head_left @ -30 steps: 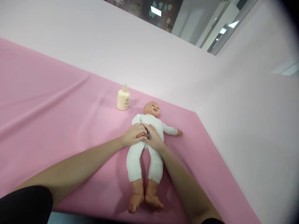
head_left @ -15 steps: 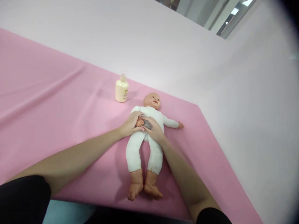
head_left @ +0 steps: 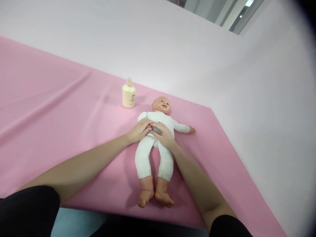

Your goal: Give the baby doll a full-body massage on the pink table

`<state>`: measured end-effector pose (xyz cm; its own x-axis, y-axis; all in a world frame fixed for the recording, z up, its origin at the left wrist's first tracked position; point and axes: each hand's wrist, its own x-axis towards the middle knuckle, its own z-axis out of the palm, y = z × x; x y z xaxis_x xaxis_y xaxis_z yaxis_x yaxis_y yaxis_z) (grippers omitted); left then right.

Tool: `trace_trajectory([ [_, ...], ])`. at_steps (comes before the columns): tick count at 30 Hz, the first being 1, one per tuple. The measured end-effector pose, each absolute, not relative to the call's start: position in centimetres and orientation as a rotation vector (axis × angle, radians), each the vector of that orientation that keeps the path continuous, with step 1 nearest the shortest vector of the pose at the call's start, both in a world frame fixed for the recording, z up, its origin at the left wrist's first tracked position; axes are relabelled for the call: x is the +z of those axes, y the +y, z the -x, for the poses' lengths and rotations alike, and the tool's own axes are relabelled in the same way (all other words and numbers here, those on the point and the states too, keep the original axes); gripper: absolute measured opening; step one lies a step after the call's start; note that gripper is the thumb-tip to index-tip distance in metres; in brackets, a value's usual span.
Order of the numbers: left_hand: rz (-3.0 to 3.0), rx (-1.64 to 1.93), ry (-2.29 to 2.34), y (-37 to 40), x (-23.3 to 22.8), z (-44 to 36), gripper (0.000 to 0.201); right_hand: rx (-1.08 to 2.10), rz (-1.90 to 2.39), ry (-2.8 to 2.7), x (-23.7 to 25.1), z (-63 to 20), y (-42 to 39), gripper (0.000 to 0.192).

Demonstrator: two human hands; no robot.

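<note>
A baby doll (head_left: 160,118) in a white suit lies on its back on the pink mat, its head toward the far edge. My left hand (head_left: 140,131) is closed around the doll's small hand (head_left: 149,126) over its belly, covering most of it. From the other side my right hand (head_left: 164,134) curves in, thumb and fingers meeting the same doll hand. Between the right thumb and fingers a shaded grey gap shows. The doll's other arm (head_left: 182,127) stretches out to the right, and its bare feet (head_left: 163,197) point toward me.
A cream pump bottle (head_left: 128,95) stands upright on the pink mat (head_left: 61,115), left of the doll's head. Creases run across the mat's left part. A white wall (head_left: 148,49) rises behind the mat and along its right side.
My left thumb and fingers have closed further over the doll's hand, which shows less now. The doll's legs appear slightly shifted to the right and up; the bottle stays put.
</note>
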<state>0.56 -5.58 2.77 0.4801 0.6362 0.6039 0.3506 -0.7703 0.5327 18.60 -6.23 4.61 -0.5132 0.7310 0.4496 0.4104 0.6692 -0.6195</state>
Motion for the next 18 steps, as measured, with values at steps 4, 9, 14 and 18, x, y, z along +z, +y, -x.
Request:
trace_trajectory([
  [4,-2.362,1.180,0.822,-5.6,2.8,-0.5,0.032,0.589,0.892,-2.174,4.4,-18.7,-6.1,0.031],
  [9,-2.396,1.132,0.973,-5.3,2.5,-0.4,0.030,0.589,0.897,-2.182,4.4,-18.7,-6.1,0.035],
  [14,-2.409,1.152,1.035,-4.7,2.2,-0.3,0.048,0.570,0.887,-2.184,4.4,-18.7,-6.2,0.038],
  [18,-2.387,1.200,0.990,-4.6,2.1,-0.3,0.047,0.570,0.871,-2.188,4.3,-18.8,-6.2,0.037],
])
